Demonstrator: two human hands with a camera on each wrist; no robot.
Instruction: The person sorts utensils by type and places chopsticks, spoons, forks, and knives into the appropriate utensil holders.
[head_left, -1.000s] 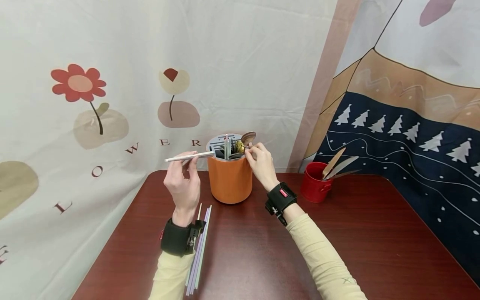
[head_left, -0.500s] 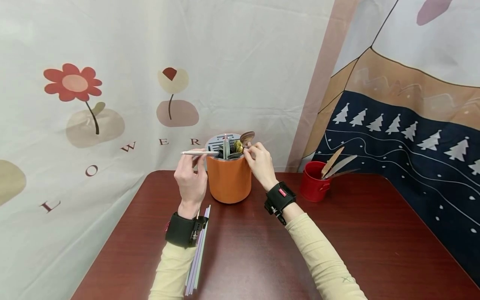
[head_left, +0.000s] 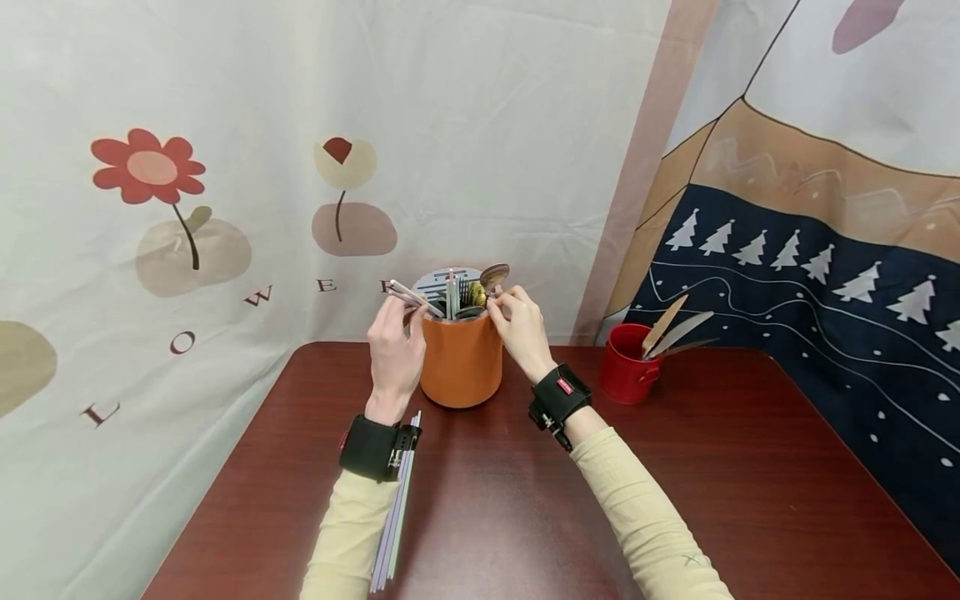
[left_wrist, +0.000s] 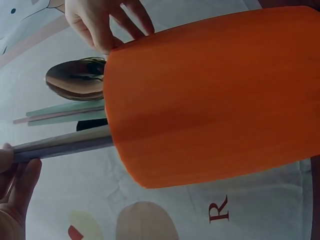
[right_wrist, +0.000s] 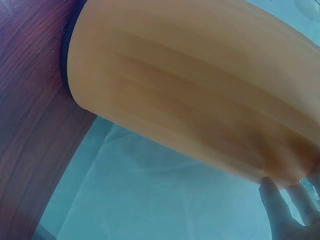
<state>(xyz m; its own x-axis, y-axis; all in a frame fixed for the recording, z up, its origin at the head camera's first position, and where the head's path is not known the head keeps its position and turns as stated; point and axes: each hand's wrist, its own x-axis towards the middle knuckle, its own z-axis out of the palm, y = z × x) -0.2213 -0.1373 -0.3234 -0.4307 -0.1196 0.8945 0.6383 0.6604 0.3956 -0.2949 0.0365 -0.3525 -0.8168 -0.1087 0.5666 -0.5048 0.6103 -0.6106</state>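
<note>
My left hand (head_left: pixel 397 350) pinches a few pale chopsticks (head_left: pixel 407 292) at the left rim of an orange utensil holder (head_left: pixel 461 367). They slant down to the right; in the left wrist view the lower ends of these chopsticks (left_wrist: pixel 75 142) pass out of sight at the holder's mouth. My right hand (head_left: pixel 525 331) holds the holder's right rim between thumb and fingers. Inside stand a spoon (head_left: pixel 494 275), upright chopsticks (head_left: pixel 452 293) and other dark and gold cutlery, mostly hidden. The right wrist view shows the holder's side (right_wrist: pixel 190 90) with fingertips (right_wrist: pixel 270 187) at its rim.
Several purple and green chopsticks (head_left: pixel 395 533) lie on the dark red table (head_left: pixel 525 517), partly under the left forearm. A red bucket (head_left: pixel 626 371) with knives (head_left: pixel 678 333) stands to the right. Printed cloth (head_left: pixel 525 125) hangs behind the table.
My left hand has moved right to the holder, and its chopsticks have turned from nearly level to slanting down into the mouth. The right hand has stayed at the rim.
</note>
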